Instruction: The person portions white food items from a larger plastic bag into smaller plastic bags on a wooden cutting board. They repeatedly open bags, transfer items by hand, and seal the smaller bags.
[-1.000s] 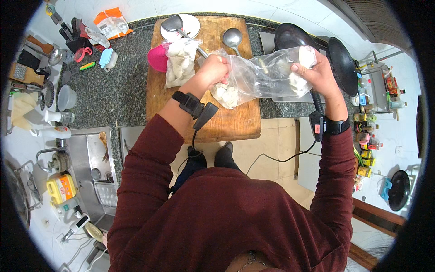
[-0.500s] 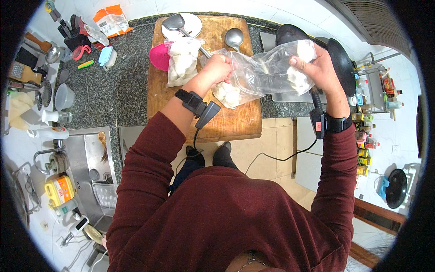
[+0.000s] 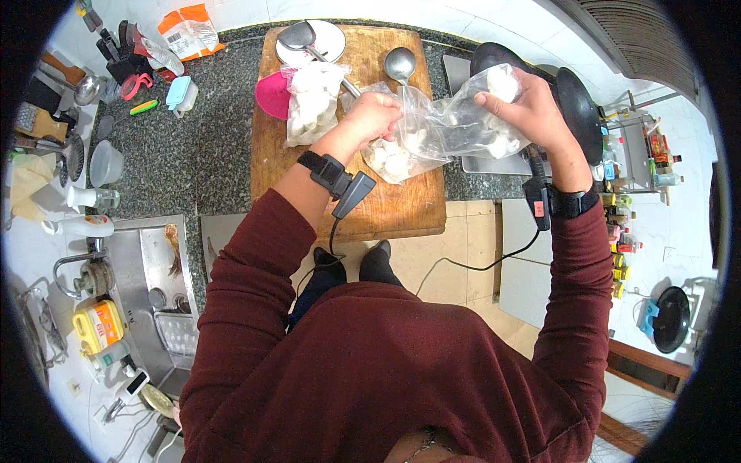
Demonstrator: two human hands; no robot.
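My left hand (image 3: 373, 117) pinches the edge of a clear plastic bag (image 3: 421, 150) whose lower part lies on the wooden board with white dumpling-like pieces (image 3: 390, 160) inside. From the right, my right hand (image 3: 534, 112) grips the raised end of clear plastic (image 3: 463, 116), which holds more white pieces (image 3: 500, 139). Whether the two ends are one bag or two bags joined at the mouths, I cannot tell. Left of my left hand stands another clear bag (image 3: 315, 100), full of similar white pieces. The fingertips of my left hand are partly hidden by the plastic.
On the wooden cutting board (image 3: 347, 212) are a white plate (image 3: 332, 38) with a spatula (image 3: 296, 35), a ladle (image 3: 400, 65) and a pink round item (image 3: 270, 96). Black pans (image 3: 579, 116) stand right on the cooktop. A sink (image 3: 147, 255) lies left.
My right hand has shifted slightly left and its end of the plastic has come closer to my left hand. White pieces now show nearer the middle. My left hand has barely moved.
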